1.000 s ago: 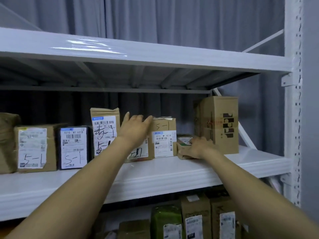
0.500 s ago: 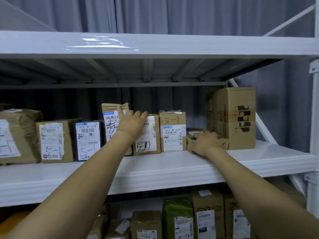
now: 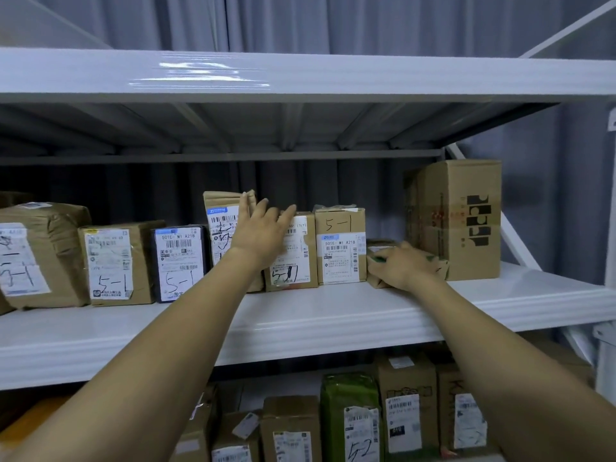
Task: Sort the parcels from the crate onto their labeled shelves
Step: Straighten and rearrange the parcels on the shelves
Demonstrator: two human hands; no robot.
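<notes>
Parcel storeroom — white steel shelving (image 3: 300, 321), labelled cardboard parcels (image 3: 340, 248).

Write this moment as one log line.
left hand: touches tall paper parcel | right hand: grips small parcel | place: middle shelf

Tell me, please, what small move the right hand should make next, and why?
Probably slide the small parcel back into the gap, then let go: the right hand holds it flat on the shelf between the 5-1 box and the large carton, while the left hand rests against the upright parcels.
</notes>
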